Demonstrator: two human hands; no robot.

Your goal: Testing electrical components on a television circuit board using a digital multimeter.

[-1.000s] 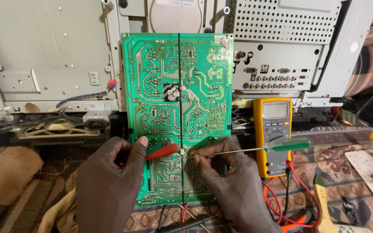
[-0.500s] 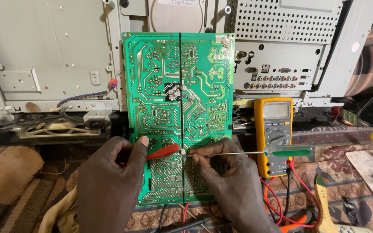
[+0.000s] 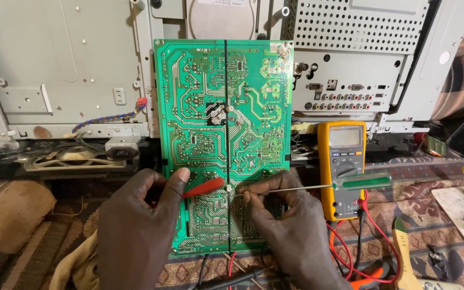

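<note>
The circuit board leans against the chassis, with the multimeter to its right.

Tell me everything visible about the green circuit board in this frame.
The green circuit board stands nearly upright, solder side out, leaning on the grey metal chassis behind it. Pale copper traces and shiny solder joints cover it; a thin dark line runs down its middle. The left hand puts a red probe to its lower centre, and the right hand lays a green-handled screwdriver tip there. Both hands hide its lower part.
</note>
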